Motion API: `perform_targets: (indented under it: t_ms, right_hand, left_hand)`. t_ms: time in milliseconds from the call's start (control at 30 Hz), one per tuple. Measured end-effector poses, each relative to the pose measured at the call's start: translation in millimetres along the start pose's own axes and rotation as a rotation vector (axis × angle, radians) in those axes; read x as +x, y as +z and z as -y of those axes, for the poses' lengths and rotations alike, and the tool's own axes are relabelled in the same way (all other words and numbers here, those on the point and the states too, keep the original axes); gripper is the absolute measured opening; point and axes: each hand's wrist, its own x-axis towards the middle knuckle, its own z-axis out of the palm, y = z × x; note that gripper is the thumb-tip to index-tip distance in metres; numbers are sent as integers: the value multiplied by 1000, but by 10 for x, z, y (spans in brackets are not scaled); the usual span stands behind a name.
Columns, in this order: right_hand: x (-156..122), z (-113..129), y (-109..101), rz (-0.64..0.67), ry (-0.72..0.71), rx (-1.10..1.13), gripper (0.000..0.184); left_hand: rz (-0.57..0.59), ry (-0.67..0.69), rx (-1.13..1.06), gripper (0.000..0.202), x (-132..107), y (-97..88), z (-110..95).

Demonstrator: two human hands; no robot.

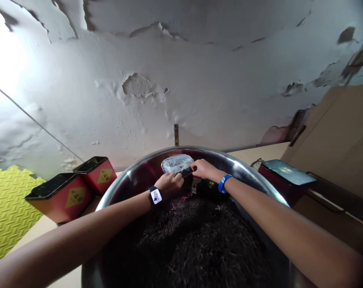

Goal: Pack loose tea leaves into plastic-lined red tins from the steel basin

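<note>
My left hand (pixel 169 185), with a watch at its wrist, is closed on the edge of a dark printed bag (pixel 194 188). Opposite it, my right hand (pixel 203 169) pinches the same edge, a blue band round that wrist. Pale and pink lettering shows on the bag; its lower part is too dark to make out. Just behind my fingers lies a clear plastic package (pixel 177 162). All this is inside a large shiny metal tub (pixel 205 150). Dark, loose dried tea leaves (pixel 211 240) fill the tub's near part, below my hands.
Two red tins (pixel 60 200) (pixel 99 176) with yellow labels stand left of the tub. Beyond them is a yellow foam mat (pixel 13 204). To the right are a dark red box with a shiny lid (pixel 289 172) and large cardboard (pixel 334 140). A peeling wall (pixel 214 88) rises behind.
</note>
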Motion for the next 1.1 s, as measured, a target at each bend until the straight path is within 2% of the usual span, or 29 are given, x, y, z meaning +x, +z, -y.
perform_targets:
  t_ms: [67, 133, 267, 333, 367, 433, 533, 767, 933, 1100]
  right_hand:
    - [5, -19, -12, 21, -16, 28, 7]
    - [16, -46, -30, 44, -42, 52, 13]
    - [57, -113, -63, 99, -36, 182, 46]
    - [74, -133, -70, 110, 46, 351, 53]
    - [78, -135, -70, 106, 99, 440, 56]
    - [77, -120, -57, 82, 200, 573, 62]
    - [63, -58, 0, 31, 311, 676, 62]
    - [89, 161, 225, -173, 468, 751, 28]
    - [123, 264, 314, -257, 534, 751, 27]
    - [147, 287, 309, -218, 581, 797, 27]
  left_hand:
    - [12, -4, -77, 28, -19, 11, 4]
    - [-26, -71, -201, 28, -35, 17, 54]
    - [-302, -481, -441, 29, -16, 92, 253]
    - [-430, -678, -558, 23, 18, 190, 364]
    - [-458, -762, -655, 22, 36, 249, 413]
    - [-436, -904, -912, 24, 66, 357, 487]
    - [-342, -1012, -1188, 26, 90, 436, 521]
    - [-283, -1191, -1399, 32, 88, 384, 471]
    - [-226, -1334, -1483, 24, 101, 443, 533]
    - [-108, -1408, -1488, 26, 125, 548, 557]
